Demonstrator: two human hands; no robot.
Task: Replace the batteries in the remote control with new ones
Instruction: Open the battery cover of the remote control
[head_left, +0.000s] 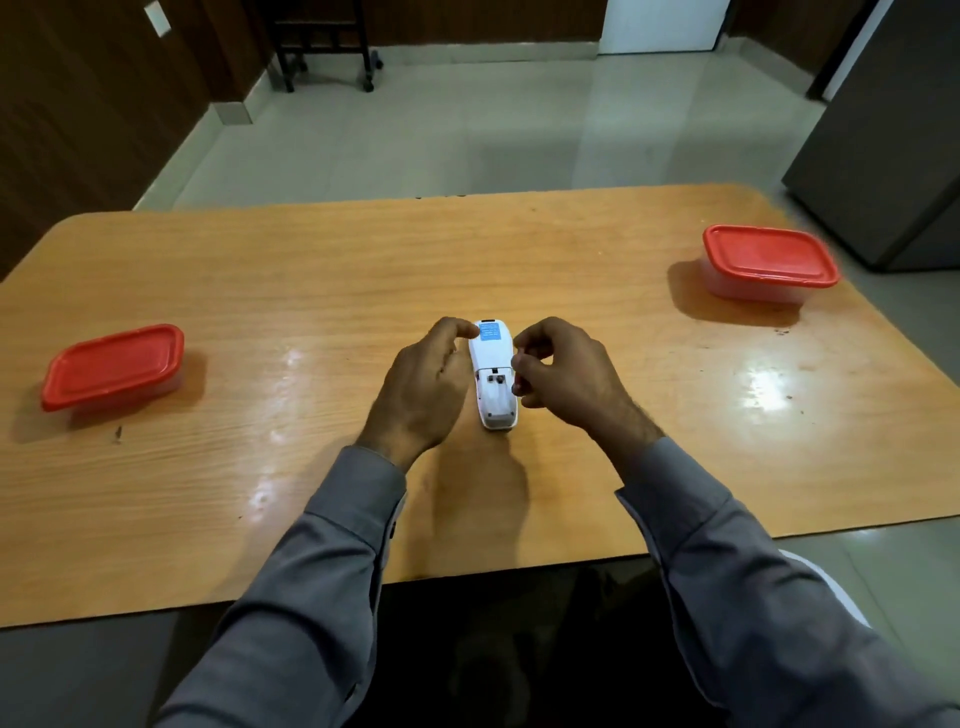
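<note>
A white remote control (492, 364) lies face down in the middle of the wooden table (311, 291), with a blue label at its far end. Its battery compartment (497, 397) at the near end is uncovered and looks empty. My left hand (423, 387) rests against the remote's left side, thumb tip touching the far end by the label. My right hand (563, 371) is curled at the remote's right edge, fingertips pinched together beside the compartment. Whether something small sits between those fingers is hidden. No loose batteries or cover are visible.
Two closed clear containers with red lids stand on the table: one at the left (114, 366), one at the far right (769, 262). The table's near edge runs just past my forearms. A grey cabinet (893, 145) stands beyond the right corner.
</note>
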